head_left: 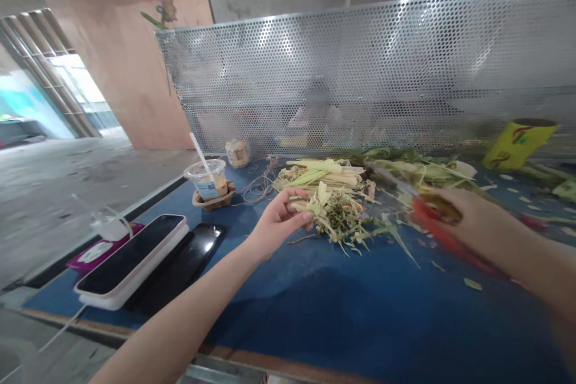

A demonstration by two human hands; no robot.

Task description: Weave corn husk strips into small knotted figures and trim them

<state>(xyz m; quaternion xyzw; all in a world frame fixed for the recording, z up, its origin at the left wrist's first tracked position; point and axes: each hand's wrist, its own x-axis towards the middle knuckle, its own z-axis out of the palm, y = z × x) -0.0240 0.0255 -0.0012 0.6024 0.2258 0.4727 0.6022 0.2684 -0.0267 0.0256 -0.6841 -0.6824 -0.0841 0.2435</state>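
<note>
My left hand [281, 216] is closed on a few pale green plant stems [317, 207], thumb and fingers pinching them just above the blue tabletop. Right beside it lies a heap of cut leaves and stalk scraps [344, 222], partly touching the held stems. Over the right side of the table, my right hand [463, 216] is wrapped around red-handled scissors [429, 222], smeared by motion. Their blades point away to the left, over the plant matter. Behind the heap sits a pile of pale trimmed stalks [324, 173].
A drink cup [207, 180] with a straw stands in a cardboard holder at left. Nearer are a pink-edged phone [135, 258] and a black tablet-like slab [184, 264]. Twine [261, 186], a yellow roll [517, 144] and leafy stems [409, 168] lie before a perforated metal panel [360, 72].
</note>
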